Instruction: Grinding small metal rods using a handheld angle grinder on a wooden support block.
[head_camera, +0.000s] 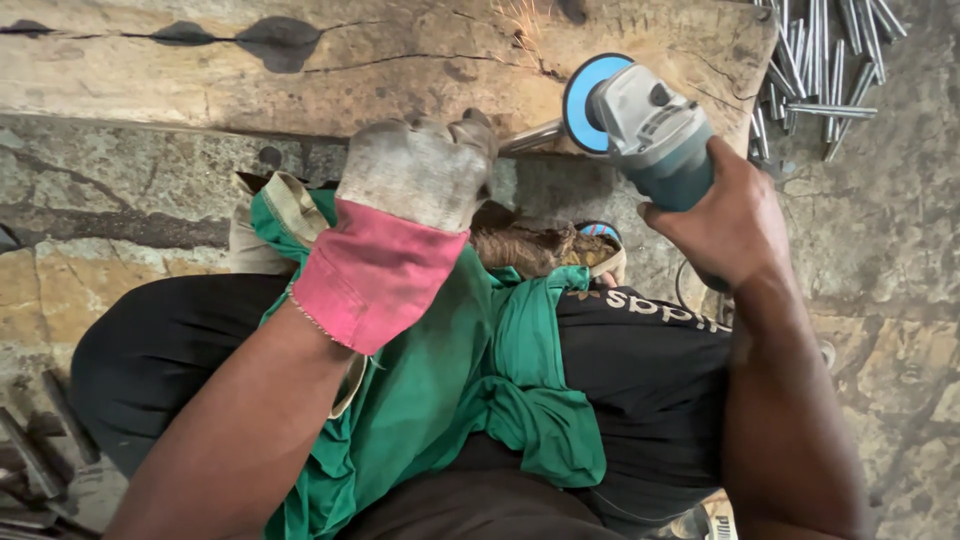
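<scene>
Steel rod (530, 136) stays steadiest pinned on the beam (300, 70) by the gloved left hand (415, 175), fisted around it, while the bare right hand (725, 220) grips the grinder (650, 125), disc square.

A single camera is recording the scene; it is sitting on the person's head and facing steeply downward and slightly forward. It is looking along both forearms, which are entering from the bottom edge, and over the person's lap and knees. The view is standing close to the hands, which are filling the middle of the frame. A wooden beam (300, 60) is crossing the top edge, and stone floor (880, 230) is filling both sides.
</scene>
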